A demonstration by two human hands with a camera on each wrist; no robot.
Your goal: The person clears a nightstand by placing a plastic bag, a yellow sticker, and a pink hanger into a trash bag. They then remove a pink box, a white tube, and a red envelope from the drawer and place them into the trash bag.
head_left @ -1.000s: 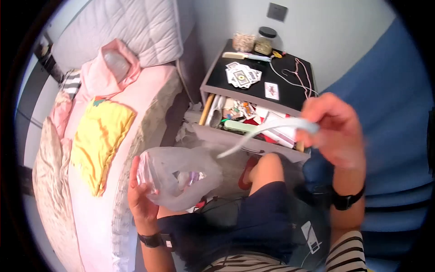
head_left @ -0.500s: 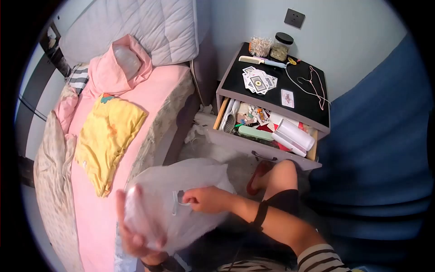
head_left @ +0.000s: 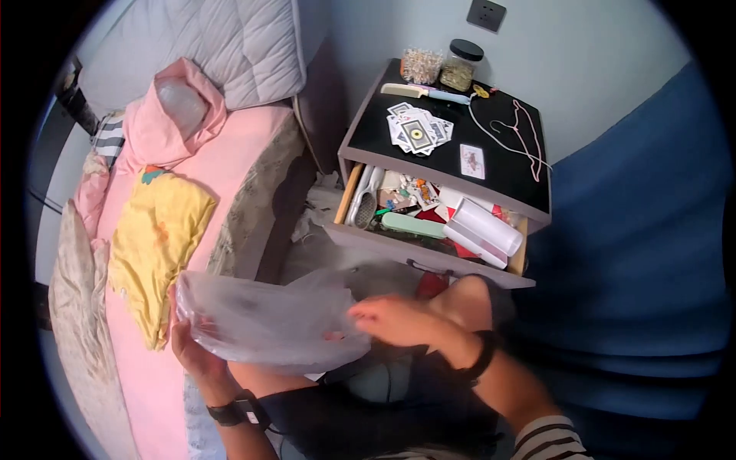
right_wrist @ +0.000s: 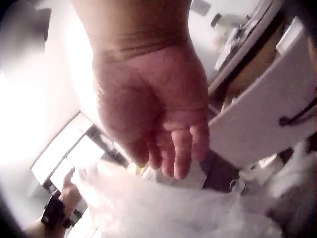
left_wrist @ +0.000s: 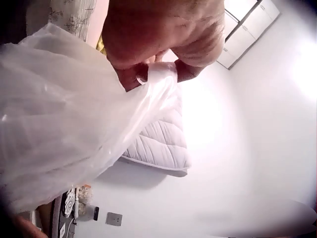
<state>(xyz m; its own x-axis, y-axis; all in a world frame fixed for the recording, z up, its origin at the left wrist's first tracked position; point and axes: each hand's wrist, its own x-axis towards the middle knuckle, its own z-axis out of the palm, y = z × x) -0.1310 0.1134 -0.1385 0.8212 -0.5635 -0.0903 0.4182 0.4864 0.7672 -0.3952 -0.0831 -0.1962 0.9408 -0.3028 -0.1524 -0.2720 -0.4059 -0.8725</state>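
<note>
My left hand (head_left: 198, 351) grips the edge of a translucent white plastic bag (head_left: 268, 318), which spreads out over my lap. In the left wrist view, the bag's bunched edge (left_wrist: 162, 74) passes between the thumb and fingers. Beside the bag's right side is my right hand (head_left: 399, 318). Its fingers are loosely bent and hold nothing in the right wrist view, where the palm (right_wrist: 153, 99) shows just above the bag (right_wrist: 163, 210). Something small and reddish shows through the plastic; most of the contents are hidden.
Ahead stands a nightstand with a pulled-out drawer (head_left: 429, 257) of mixed items, including a white cylinder (head_left: 484, 230) and a green case (head_left: 414, 225). On top lie playing cards (head_left: 418, 132), a comb (head_left: 404, 90), jars and a pink hanger (head_left: 525, 142). Left is a bed with a yellow pillow (head_left: 157, 245); right, a blue curtain (head_left: 629, 253).
My right hand brought a pale curved strip from near the drawer down to the bag and let go of it. Now that hand is empty at the bag's right side; my left hand still holds the bag.
</note>
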